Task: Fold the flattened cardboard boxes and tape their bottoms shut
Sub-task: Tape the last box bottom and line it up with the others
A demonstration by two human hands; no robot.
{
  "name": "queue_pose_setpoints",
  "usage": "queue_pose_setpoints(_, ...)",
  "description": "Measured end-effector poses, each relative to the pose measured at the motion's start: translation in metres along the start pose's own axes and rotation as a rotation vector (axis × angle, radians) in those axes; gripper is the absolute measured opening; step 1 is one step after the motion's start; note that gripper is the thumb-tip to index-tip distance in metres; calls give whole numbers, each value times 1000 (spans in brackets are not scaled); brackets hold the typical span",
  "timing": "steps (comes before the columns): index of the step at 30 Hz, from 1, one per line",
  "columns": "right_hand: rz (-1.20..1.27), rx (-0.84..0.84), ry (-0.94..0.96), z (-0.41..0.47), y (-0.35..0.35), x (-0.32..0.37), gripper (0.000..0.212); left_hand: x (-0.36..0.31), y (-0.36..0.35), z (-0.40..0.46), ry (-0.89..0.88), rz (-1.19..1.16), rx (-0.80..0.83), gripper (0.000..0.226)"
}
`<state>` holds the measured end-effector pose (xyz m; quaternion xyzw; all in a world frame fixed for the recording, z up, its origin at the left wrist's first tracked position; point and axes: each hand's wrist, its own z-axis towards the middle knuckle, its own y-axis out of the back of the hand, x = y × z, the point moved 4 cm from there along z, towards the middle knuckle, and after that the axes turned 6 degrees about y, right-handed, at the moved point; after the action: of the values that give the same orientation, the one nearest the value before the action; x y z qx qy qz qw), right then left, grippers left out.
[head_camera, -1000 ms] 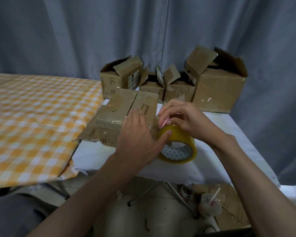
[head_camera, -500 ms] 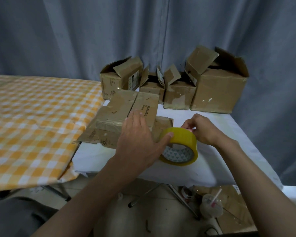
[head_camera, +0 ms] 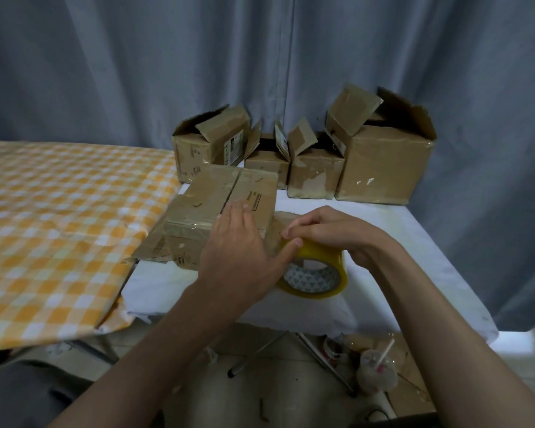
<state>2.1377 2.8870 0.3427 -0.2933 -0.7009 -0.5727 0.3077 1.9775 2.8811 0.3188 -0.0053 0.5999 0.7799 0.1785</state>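
A folded cardboard box (head_camera: 226, 205) lies bottom-up on the white table (head_camera: 399, 230), its flaps closed along a centre seam. My left hand (head_camera: 238, 254) rests flat on the box's near end, its thumb touching a yellow tape roll (head_camera: 317, 273) that stands on edge at the box's right side. My right hand (head_camera: 331, 233) curls over the top of the roll, fingertips pinching at the tape beside the left thumb. Clear tape shines across the box's near edge.
Several opened boxes (head_camera: 380, 162) stand in a row at the back against a grey curtain (head_camera: 260, 57). A yellow checked cloth (head_camera: 59, 217) covers the table to the left. On the floor below stands a plastic cup with a straw (head_camera: 377, 372).
My right hand went from the roll's top to its far right side, then came back over the top toward the left thumb. The left hand and the box stayed put.
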Motion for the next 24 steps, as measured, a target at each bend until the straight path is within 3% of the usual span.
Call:
queue_pose_setpoints(5,39,-30,27,0,-2,2,14,2,2,3,-2,32,-52,102)
queue_pose_setpoints(15,47,-45,26,-1,-2,2,11,1,4,7,22,4,-84,48)
queue_pose_setpoints(20,-4,-113,-4,-7,11,-7,14,-1,4,7,7,60,-96,44)
queue_pose_setpoints(24,106,-201,0,-19,20,-21,17,-2,3,5,8,131,-123,47)
